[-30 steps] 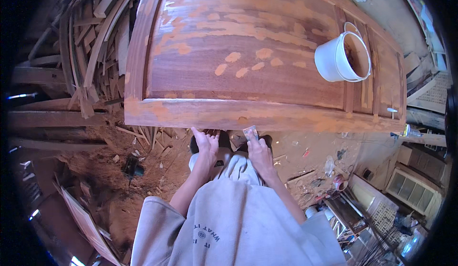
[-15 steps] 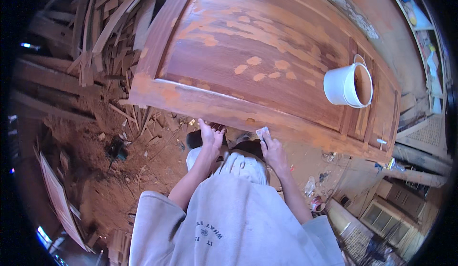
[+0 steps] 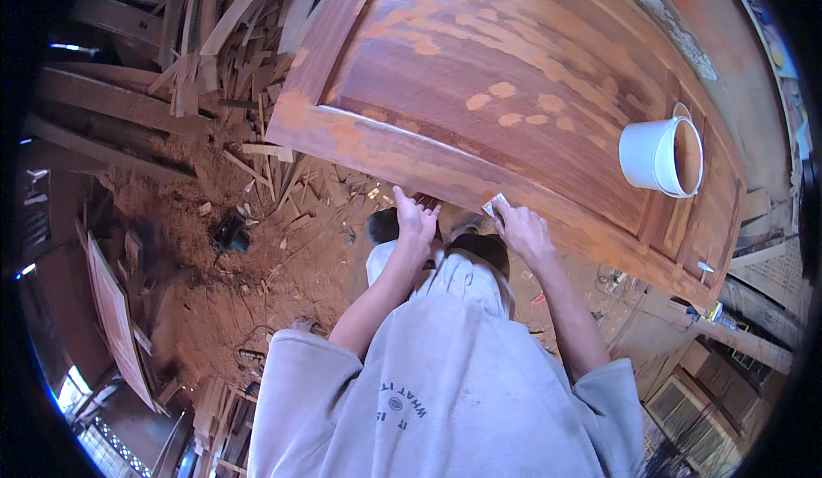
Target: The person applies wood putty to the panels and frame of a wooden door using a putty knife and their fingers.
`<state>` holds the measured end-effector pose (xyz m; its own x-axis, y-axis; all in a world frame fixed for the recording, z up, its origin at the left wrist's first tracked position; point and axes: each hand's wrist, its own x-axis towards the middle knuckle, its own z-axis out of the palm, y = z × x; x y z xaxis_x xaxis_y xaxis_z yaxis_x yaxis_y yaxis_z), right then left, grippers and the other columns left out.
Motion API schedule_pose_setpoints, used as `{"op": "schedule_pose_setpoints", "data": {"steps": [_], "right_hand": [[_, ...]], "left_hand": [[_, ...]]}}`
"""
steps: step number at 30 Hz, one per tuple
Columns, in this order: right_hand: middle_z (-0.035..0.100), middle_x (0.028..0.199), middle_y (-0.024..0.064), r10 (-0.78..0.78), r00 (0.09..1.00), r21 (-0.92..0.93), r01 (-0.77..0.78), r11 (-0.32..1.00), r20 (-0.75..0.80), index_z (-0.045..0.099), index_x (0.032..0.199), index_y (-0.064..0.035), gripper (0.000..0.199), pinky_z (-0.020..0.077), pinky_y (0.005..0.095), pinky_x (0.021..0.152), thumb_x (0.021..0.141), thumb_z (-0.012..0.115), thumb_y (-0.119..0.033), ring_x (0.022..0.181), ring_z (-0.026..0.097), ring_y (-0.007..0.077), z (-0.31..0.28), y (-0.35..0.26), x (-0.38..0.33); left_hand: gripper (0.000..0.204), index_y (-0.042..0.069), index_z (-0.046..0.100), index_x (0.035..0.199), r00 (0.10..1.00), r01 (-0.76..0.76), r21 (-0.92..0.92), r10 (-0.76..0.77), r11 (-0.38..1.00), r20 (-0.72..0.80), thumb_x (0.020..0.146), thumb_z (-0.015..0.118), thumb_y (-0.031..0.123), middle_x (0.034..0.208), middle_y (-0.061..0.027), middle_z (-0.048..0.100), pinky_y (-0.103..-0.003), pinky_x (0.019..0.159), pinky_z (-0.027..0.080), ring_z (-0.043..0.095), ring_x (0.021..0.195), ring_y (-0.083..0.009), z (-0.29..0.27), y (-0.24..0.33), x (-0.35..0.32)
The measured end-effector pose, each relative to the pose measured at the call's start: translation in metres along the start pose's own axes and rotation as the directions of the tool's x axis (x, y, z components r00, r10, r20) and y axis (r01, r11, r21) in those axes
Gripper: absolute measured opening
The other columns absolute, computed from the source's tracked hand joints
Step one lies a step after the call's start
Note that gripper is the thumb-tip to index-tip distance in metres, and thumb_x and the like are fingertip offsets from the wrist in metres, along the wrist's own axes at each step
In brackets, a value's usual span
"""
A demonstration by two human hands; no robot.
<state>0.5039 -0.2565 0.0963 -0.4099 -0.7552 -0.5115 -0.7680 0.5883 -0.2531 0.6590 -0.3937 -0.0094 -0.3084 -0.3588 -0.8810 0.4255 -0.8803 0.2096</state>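
Observation:
A reddish-brown wooden panelled door (image 3: 411, 92) lies in front of me, with orange-brown filler patches over its panel and frame. My right hand (image 3: 524, 231) pinches a small pale putty scraper (image 3: 494, 205), its flat end at the door's near edge. To its left, my left hand (image 3: 417, 221) is just below that same edge, thumb raised and fingers apart, with nothing visible in it. Whether its fingertips touch the door's underside I cannot tell. A white bucket (image 3: 644, 154) with a handle rests on the door's right part, brown residue inside its rim.
Wood offcuts (image 3: 201, 45) are heaped at the far left. Another panel (image 3: 116, 319) leans at the left. Brown dust and scraps cover the ground (image 3: 223, 281). A small white piece (image 3: 705, 266) sits on the door's right end, with beams and a cabinet (image 3: 698, 409) beyond.
The view has turned, so the door appears farther right. My right hand has brought the scraper up and left to the door's near edge. My left hand keeps nearly the same pose.

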Motion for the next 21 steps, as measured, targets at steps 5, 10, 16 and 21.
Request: {"op": "schedule_pose_setpoints", "data": {"steps": [5,10,16,21], "right_hand": [[0.067,0.089,0.0235,0.057,0.991,0.031,-0.061,0.998,0.118,0.058,0.118,-0.0133,0.029,0.0521,0.0551,0.074,0.091,0.055,-0.025,0.087,0.067,0.0410,-0.010,0.035,-0.023],[0.065,0.076,0.0185,-0.060,0.969,0.398,0.155,0.904,-0.241,0.054,0.135,-0.0166,0.042,0.0532,0.0443,0.061,0.093,0.058,-0.026,0.069,0.068,0.0312,0.012,0.051,-0.065],[0.043,0.059,-0.0035,0.339,0.917,0.973,-0.231,0.021,0.210,0.039,0.147,-0.0116,0.052,0.0371,0.0237,0.039,0.100,0.055,-0.026,0.041,0.042,0.0062,0.040,0.024,-0.090],[0.043,0.067,-0.0033,0.284,0.931,0.974,-0.212,-0.085,0.227,0.039,0.145,-0.0082,0.051,0.0376,0.0219,0.038,0.100,0.056,-0.025,0.043,0.040,0.0050,0.062,0.024,-0.089]], "left_hand": [[0.091,-0.004,0.017,0.148,0.999,0.034,0.011,-0.034,0.999,0.021,0.095,0.029,0.069,0.150,-0.0232,0.026,-0.047,0.117,0.022,0.028,0.139,-0.0343,0.003,0.003,0.003],[0.090,-0.001,0.020,0.149,1.000,-0.006,0.087,0.005,0.996,0.017,0.094,0.029,0.071,0.152,-0.0199,0.027,-0.049,0.115,0.023,0.032,0.136,-0.0339,0.005,-0.003,-0.002],[0.074,0.008,0.042,0.141,0.984,-0.177,0.170,0.175,0.969,0.030,0.094,0.044,0.065,0.133,-0.0136,0.052,-0.046,0.105,0.037,0.048,0.122,-0.0277,-0.003,-0.003,0.003],[0.058,-0.002,0.056,0.121,0.912,-0.320,0.318,0.381,0.892,-0.151,0.094,0.059,0.050,0.117,-0.0082,0.063,-0.033,0.088,0.047,0.059,0.103,-0.0174,-0.012,0.029,0.027]]}}
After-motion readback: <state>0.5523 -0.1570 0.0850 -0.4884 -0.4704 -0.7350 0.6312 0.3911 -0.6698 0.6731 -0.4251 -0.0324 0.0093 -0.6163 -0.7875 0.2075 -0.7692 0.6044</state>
